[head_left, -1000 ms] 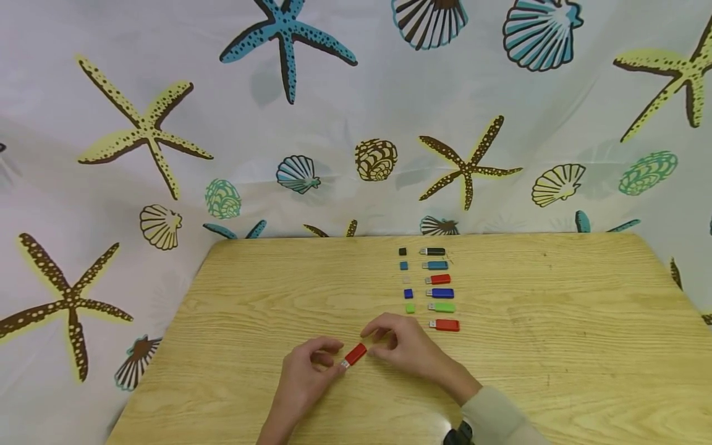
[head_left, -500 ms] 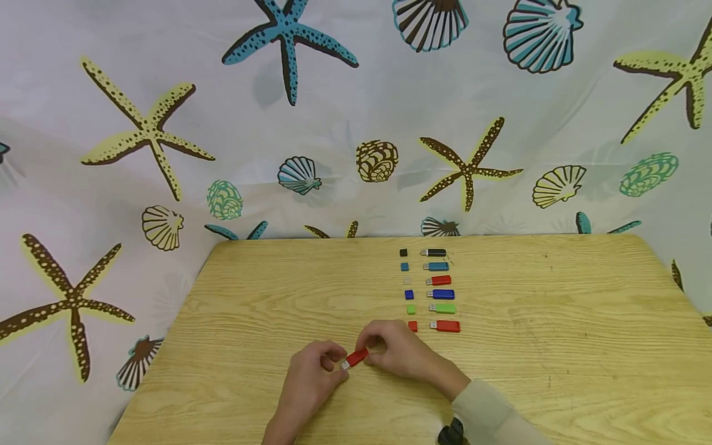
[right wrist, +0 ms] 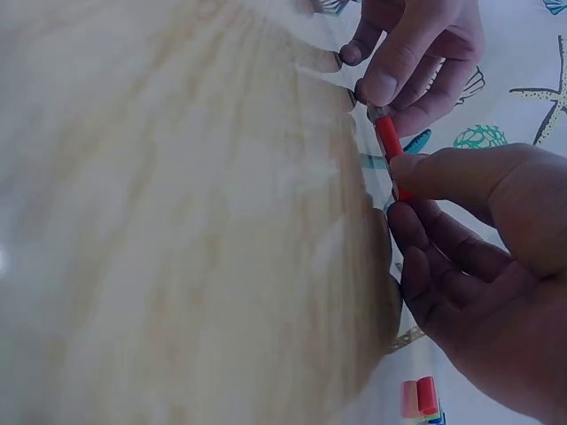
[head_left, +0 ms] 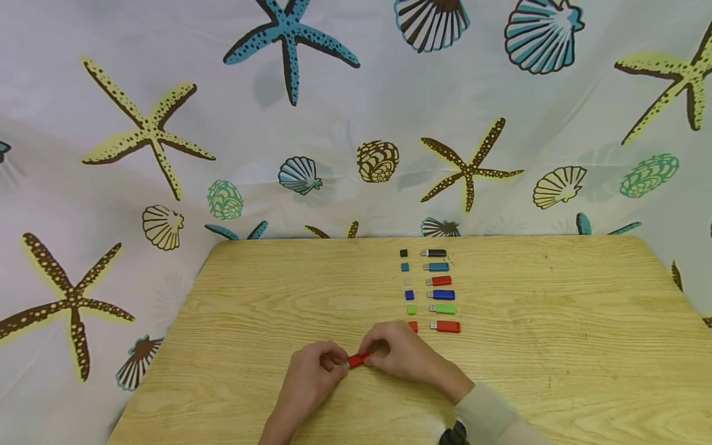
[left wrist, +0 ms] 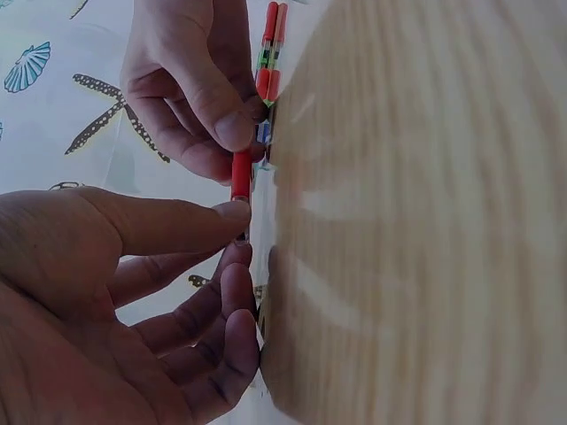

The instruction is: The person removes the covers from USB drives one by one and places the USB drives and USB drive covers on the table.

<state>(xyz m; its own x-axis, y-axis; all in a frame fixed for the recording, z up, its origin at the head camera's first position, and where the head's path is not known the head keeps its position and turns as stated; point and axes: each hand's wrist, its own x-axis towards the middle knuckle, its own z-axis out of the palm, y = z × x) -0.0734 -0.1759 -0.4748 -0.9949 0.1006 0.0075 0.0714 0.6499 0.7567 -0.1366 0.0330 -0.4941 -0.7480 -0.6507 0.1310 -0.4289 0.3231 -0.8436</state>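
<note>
Near the table's front, a red USB stick [head_left: 357,360] lies between both hands, its metal connector pointing left. My left hand [head_left: 313,378] pinches the connector end between thumb and forefinger. At the other end, the thumb and forefinger of my right hand [head_left: 402,352] pinch the red body. In the left wrist view the red body [left wrist: 240,174] shows between the two thumbs; the connector is mostly hidden by fingers. The right wrist view shows the same stick [right wrist: 389,139] held at both ends. Just behind the right hand, a red cap [head_left: 413,326] is partly covered.
Beyond the hands is a column of uncapped USB sticks: black [head_left: 434,253], teal [head_left: 436,267], red [head_left: 439,280], blue [head_left: 441,295], green [head_left: 442,308] and red [head_left: 445,326]. Small caps sit left of them, including a green cap [head_left: 411,309]. A patterned curtain [head_left: 334,123] stands behind the table [head_left: 556,346].
My right hand has come down and left onto the stick's body and now pinches it. The left fingers have closed on the connector. The stick has turned flatter, and the red cap has come into sight.
</note>
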